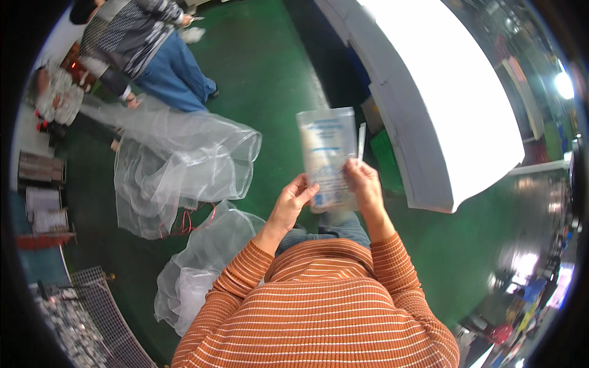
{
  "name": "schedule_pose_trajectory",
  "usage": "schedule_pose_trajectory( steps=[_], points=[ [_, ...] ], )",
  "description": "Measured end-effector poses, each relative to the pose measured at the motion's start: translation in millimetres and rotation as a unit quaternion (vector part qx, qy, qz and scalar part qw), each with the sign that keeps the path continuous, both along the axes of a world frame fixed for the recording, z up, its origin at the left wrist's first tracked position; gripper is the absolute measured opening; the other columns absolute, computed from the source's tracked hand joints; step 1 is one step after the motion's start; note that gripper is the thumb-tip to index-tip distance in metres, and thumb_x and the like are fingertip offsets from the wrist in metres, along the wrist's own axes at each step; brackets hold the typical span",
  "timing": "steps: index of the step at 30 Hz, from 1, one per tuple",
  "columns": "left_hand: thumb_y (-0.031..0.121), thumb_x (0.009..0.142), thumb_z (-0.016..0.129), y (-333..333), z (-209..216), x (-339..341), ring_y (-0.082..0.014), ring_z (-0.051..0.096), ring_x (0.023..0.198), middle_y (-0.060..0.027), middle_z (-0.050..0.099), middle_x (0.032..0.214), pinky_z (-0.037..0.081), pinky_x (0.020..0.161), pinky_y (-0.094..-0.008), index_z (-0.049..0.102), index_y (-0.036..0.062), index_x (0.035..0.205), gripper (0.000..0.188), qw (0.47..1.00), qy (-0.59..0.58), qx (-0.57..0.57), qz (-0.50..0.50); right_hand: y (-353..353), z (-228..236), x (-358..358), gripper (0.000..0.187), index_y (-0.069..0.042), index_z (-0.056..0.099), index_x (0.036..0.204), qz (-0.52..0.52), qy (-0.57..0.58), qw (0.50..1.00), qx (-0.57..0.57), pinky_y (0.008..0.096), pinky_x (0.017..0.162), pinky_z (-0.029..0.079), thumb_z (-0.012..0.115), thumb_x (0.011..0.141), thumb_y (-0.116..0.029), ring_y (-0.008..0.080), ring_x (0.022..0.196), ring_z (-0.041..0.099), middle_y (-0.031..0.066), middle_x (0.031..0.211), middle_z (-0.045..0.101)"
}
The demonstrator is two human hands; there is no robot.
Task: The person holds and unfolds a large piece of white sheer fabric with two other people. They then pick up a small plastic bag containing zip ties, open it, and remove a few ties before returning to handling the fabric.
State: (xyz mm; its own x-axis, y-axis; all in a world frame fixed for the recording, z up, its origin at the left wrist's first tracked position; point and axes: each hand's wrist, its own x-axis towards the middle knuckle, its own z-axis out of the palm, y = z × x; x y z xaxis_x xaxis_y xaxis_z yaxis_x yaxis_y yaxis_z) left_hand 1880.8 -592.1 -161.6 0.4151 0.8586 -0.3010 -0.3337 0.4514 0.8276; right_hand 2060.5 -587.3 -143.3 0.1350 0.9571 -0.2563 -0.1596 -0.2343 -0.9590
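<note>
Upright in front of my waist is a flat, see-through plastic pouch (328, 144) with blue print and something pale inside. My left hand (289, 205) grips its lower left edge, thumb on the front. At the pouch's right side, my right hand (365, 184) is closed in a pinch, slightly blurred. A thin white strip (361, 140) sticks up from its fingers; what kind of thing it is cannot be made out. Whether the right fingers also pinch the pouch's edge is unclear.
A long white-topped table (435, 92) curves along the right, a green crate (385, 161) beneath it. Sheer mesh bags (184, 159) lie on the green floor at left, with red cord (186, 222). Another person (144, 55) holds the far mesh. A wire rack (110, 313) stands lower left.
</note>
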Motion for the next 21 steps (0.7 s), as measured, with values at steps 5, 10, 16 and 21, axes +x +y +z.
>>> schedule_pose_trajectory(
  steps=[5,10,16,21],
  points=[
    [0.019,0.088,0.052,29,-15,72,-0.0115,0.054,0.086,-0.0037,0.056,0.097,0.046,0.073,-0.0261,0.052,0.0051,0.109,0.026,0.996,0.080,-0.015,-0.022,42,-21,214,0.027,-0.007,0.062,0.080,-0.205,-0.127,0.970,0.016,0.0204,0.056,0.036,0.054,0.086,-0.033,0.0041,0.061,0.043,-0.0046,0.067,0.050],
    [0.017,0.088,0.051,82,-61,175,-0.0102,0.056,0.079,-0.0026,0.058,0.090,0.048,0.069,-0.0243,0.056,0.0061,0.101,0.017,0.991,0.114,-0.068,0.025,125,-82,445,0.035,-0.009,0.066,0.084,-0.201,-0.285,0.935,-0.061,0.0222,0.058,0.036,0.050,0.086,-0.040,0.0071,0.066,0.044,-0.0020,0.070,0.050],
    [0.016,0.089,0.050,134,-63,331,-0.0110,0.057,0.080,-0.0038,0.058,0.090,0.047,0.070,-0.0248,0.056,0.0047,0.101,0.017,0.988,0.112,-0.101,0.014,243,-136,571,0.029,-0.010,0.060,0.078,-0.064,-0.216,0.966,-0.127,0.0167,0.040,0.023,0.056,0.084,-0.037,0.0005,0.048,0.035,-0.0068,0.062,0.048],
    [0.016,0.089,0.050,159,-53,389,-0.0115,0.057,0.080,-0.0045,0.058,0.090,0.047,0.070,-0.0242,0.056,0.0036,0.101,0.019,0.981,0.157,-0.108,-0.027,292,-188,632,0.039,-0.001,0.062,0.092,-0.071,-0.389,0.914,-0.091,0.0302,0.062,0.045,0.056,0.082,-0.038,0.0174,0.068,0.058,0.0088,0.073,0.061]
  ],
)
